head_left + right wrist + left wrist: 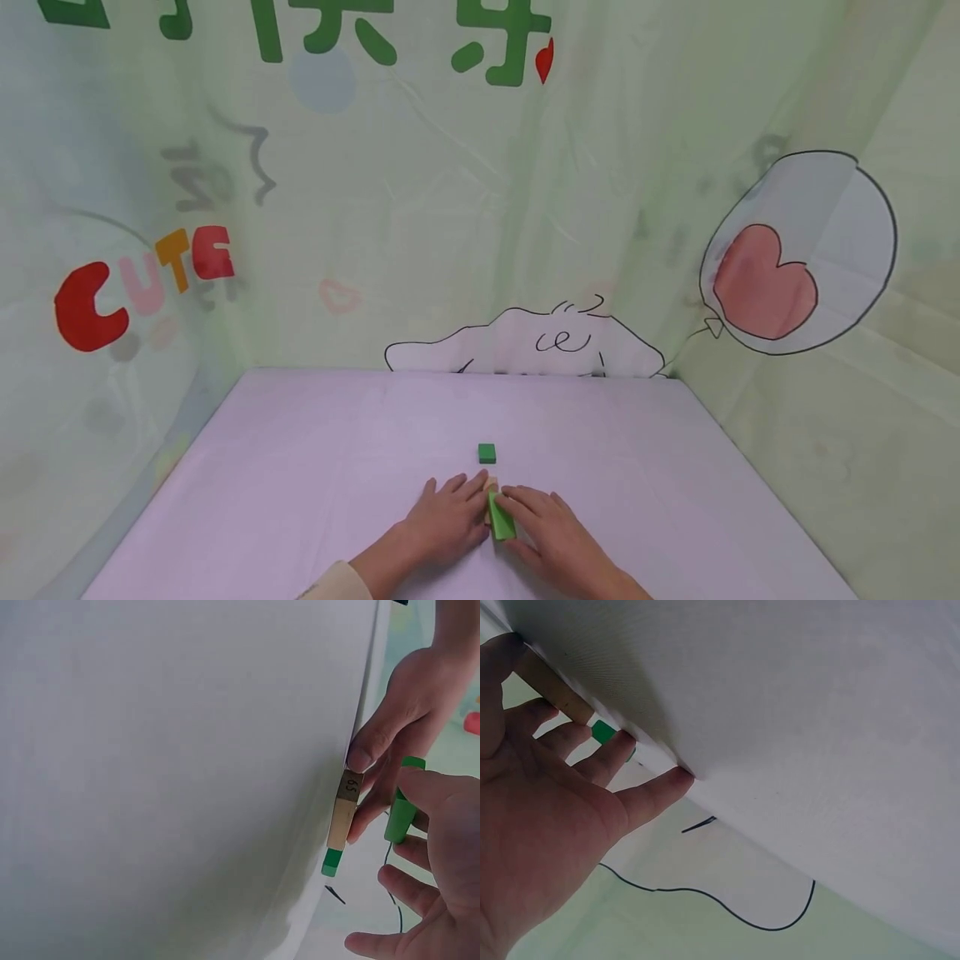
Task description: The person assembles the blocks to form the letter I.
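A pale wooden block (341,823), dark figures on its near end, lies on the table. My left hand (447,518) holds it from the left, thumb at the near end and a fingertip by the far end. In the left wrist view, the other fingers of that hand spread over the tabletop. My right hand (557,533) pinches a long green block (501,518) between thumb and finger, its other fingers spread. The right wrist view shows this green block (401,811) raised off the table, beside the wooden one. Beyond them sits a small dark green block (487,453).
The pale lilac tabletop (337,450) runs back to a printed curtain (450,208). More curtain hangs along the left and right sides. Its prints include coloured letters and a balloon with a heart (765,283).
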{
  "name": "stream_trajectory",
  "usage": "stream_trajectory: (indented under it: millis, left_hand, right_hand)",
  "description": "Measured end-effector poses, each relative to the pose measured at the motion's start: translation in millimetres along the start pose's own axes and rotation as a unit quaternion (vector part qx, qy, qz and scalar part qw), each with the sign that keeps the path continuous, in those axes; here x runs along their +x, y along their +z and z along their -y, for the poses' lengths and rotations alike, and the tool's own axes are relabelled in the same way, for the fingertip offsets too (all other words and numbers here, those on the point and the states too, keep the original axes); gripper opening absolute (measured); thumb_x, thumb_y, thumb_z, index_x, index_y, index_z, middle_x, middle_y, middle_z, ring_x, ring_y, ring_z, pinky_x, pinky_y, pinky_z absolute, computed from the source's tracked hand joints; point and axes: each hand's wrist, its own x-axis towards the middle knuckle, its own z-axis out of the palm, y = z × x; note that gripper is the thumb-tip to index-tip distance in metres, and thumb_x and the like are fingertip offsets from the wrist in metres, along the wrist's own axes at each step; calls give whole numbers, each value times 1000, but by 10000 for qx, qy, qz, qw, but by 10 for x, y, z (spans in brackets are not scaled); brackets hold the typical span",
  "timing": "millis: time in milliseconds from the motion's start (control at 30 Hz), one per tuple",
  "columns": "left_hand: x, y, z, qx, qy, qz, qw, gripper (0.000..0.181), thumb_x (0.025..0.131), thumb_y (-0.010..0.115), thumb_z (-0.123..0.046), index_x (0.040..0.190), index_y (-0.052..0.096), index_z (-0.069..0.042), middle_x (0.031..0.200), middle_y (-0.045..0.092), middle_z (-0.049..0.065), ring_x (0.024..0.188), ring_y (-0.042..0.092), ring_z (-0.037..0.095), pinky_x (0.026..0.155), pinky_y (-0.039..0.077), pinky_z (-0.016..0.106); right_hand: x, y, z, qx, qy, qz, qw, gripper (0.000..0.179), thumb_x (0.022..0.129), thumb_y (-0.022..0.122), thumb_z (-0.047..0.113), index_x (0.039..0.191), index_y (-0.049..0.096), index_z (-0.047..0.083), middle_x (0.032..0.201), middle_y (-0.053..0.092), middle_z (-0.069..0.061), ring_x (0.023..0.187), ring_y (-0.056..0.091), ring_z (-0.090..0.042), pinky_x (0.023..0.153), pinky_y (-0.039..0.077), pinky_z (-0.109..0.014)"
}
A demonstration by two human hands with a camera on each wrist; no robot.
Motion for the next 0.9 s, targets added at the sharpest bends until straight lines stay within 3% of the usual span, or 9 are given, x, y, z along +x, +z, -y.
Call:
stream_trajectory:
  millis: [267,767,900]
  left_hand:
    - [16,5,29,-258,-53,174,9995,67,103,50,-59,162,34,-33,171,28,-7,153,37,30,114,34,69]
    - [-9,-34,80,-522,203,359,9978,104,77,66,-80,163,31,-33,173,24,-6,154,35,32,114,33,70]
    - [-17,-51,81,-537,279,404,9973,109,76,66,-82,164,29,-31,173,22,-4,154,33,33,114,32,71]
  right_hand:
    - [-21,34,14,-80,-85,177,9998,60,97,72,37,152,52,22,152,55,2,138,52,-21,113,43,-55]
    - [-13,100,58,26,114,662,9977,62,96,72,41,152,52,24,152,55,4,139,51,-24,114,39,-63]
    - [-7,120,64,120,149,718,9972,62,95,72,42,152,52,25,152,55,4,139,52,-25,112,39,-67]
